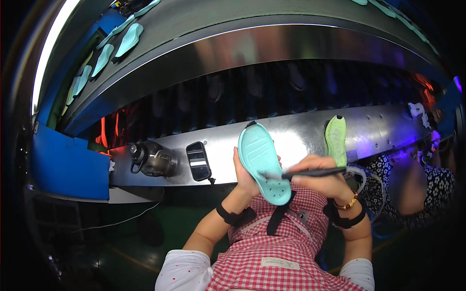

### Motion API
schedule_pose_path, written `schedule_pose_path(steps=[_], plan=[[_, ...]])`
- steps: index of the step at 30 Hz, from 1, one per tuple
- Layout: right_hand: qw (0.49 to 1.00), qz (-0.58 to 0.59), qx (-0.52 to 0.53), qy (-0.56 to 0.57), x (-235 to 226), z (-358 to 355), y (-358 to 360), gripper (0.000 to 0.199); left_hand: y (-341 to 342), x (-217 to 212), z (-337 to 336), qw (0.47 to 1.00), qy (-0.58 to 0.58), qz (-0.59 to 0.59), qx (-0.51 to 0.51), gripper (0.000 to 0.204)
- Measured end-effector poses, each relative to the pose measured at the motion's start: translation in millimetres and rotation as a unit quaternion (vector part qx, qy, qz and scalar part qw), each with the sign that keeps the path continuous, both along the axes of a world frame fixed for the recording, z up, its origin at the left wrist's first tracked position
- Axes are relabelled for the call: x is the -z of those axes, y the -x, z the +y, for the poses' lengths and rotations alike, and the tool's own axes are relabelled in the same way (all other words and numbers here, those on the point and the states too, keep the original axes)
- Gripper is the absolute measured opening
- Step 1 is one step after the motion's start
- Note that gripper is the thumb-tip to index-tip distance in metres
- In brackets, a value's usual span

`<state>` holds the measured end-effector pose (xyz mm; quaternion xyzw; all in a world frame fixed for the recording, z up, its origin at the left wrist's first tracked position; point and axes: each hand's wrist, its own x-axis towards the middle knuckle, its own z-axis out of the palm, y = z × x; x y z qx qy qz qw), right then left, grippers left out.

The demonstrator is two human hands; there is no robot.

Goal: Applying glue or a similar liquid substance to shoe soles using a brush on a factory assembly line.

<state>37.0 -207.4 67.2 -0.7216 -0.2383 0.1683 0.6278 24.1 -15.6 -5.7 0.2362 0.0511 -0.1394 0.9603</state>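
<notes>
Left hand [246,178] grasping turquoise sole [257,150] | right hand [323,183] clenched round black-handled tool [315,172], tip blurred from here, perhaps bristles | green sole [336,138] right of turquoise sole

I grip a long, matt turquoise foam-like sole [257,148] (ridged across its upper part); the narrow silver bench [223,155] is glossy metal, my red-and-white checked apron [279,245] cloth.

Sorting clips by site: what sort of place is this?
Probably a shoe factory line: footwear pieces lie along a dark conveyor-like belt, a metal bench runs in front, and the left hand holds a turquoise sole.
</notes>
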Motion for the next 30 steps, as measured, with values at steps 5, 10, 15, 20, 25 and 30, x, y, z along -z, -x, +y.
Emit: schedule_pose_path(steps=[5, 10, 15, 20, 25, 30], plan=[[0.996, 0.011, 0.044, -0.072, -1, 13, -3, 0.018, 5, -27, -22, 0.998, 0.039, 0.039, 0.006, 0.080], [0.985, 0.064, -0.030, -0.155, -8, 4, 6, 0.019, 6, -29, -7, 0.996, 0.031, -0.078, 0.027, 0.077], [0.993, -0.088, -0.061, -0.058, -11, 5, 5, 0.021, 5, -42, -9, 0.996, -0.025, -0.072, -0.039, 0.087], [0.996, -0.049, 0.010, -0.079, -15, -2, 10, 0.024, -1, -41, -2, 0.987, -0.060, -0.060, -0.138, 0.085], [0.979, -0.148, -0.105, -0.088, -9, -4, 13, 0.020, -6, -57, 1, 0.976, -0.009, -0.128, -0.178, 0.090], [0.991, 0.023, 0.033, -0.129, 2, -9, 7, 0.023, -7, -65, 3, 0.971, -0.052, -0.133, -0.192, 0.092]])
